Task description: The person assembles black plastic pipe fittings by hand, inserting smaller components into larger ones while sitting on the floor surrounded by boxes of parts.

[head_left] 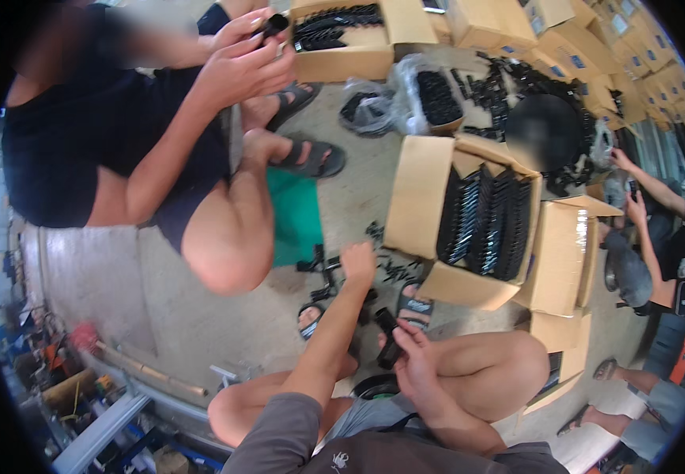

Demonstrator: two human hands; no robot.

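My right hand (417, 359) is closed round a black tube-shaped plastic part (387, 320), held above my lap and tilted. Out ahead on its stretched arm, my left hand (358, 265) is low over the floor with its fingers curled down. Whatever those fingers may hold is hidden beneath the hand. Small black pieces (399, 270) lie scattered on the floor just right of it. Larger black parts (322, 265) lie to its left, by the edge of a green sheet (296, 221).
An open carton (413, 193) with rows of black parts stands ahead right. Beyond are plastic bags (370, 110) of black parts and a round black seat (544, 133). A co-worker at left holds a black part (275, 25); another works at far right. Stacked cartons (488, 28) stand behind.
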